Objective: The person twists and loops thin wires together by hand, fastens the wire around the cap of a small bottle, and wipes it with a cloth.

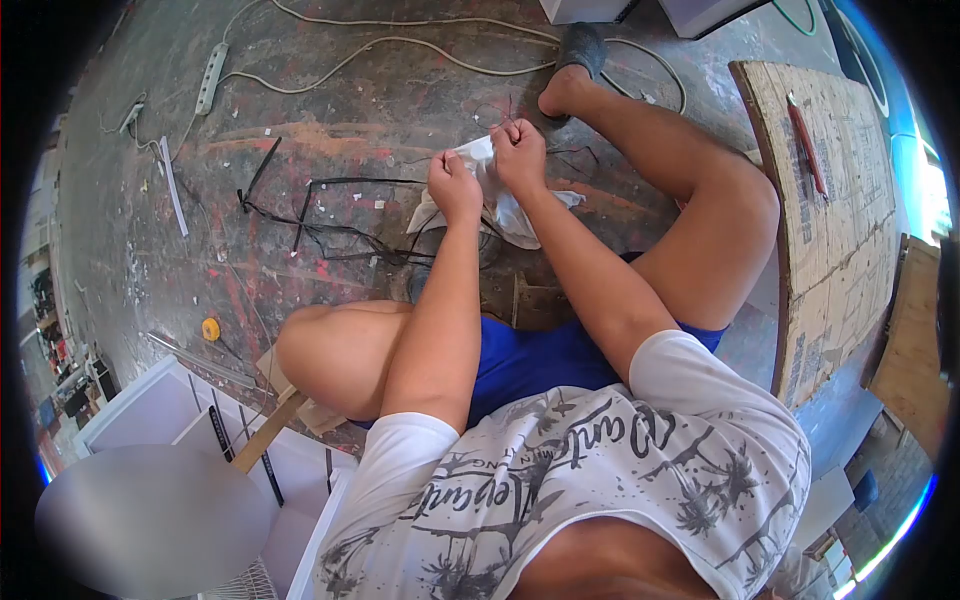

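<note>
Both hands are held out in front of me, close together over the floor. My left hand (454,186) is closed, its fingers curled in; what it holds is too small to make out. Just right of it, my right hand (519,157) is pinched closed, with thin dark wire ends showing above its fingers. A crumpled white plastic bag (515,222) lies under and between the hands. Black cable (345,232) stretches over the floor from beside the bag toward the left.
A power strip (211,78) with a pale cord lies at the upper left. A yellow tape roll (211,328) sits near my left knee. On the right, a wooden board (840,230) carries a red-handled tool (805,148). White panels (150,400) stand lower left.
</note>
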A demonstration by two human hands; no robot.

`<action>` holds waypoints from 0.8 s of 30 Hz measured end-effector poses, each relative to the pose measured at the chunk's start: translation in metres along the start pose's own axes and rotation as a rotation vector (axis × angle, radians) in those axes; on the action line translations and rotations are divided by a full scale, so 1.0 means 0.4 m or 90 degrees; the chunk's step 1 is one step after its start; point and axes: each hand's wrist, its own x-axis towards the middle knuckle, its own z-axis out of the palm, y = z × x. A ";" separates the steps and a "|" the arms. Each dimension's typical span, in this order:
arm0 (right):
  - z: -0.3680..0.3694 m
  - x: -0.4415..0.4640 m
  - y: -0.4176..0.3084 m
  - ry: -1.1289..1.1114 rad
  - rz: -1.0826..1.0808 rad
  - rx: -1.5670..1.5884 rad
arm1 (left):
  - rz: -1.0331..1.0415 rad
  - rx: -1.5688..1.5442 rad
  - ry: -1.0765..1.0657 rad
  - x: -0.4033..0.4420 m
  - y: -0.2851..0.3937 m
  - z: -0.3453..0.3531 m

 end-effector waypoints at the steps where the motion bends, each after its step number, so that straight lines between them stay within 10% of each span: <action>1: 0.001 0.003 0.002 0.001 -0.003 -0.001 | -0.008 0.001 -0.003 0.000 0.003 0.000; 15: -0.005 -0.011 -0.051 0.113 -0.002 -0.020 | 0.155 -0.060 0.150 0.079 -0.076 0.013; 24: -0.006 0.006 -0.018 0.099 -0.034 -0.045 | 0.409 0.103 -0.048 -0.075 0.112 0.052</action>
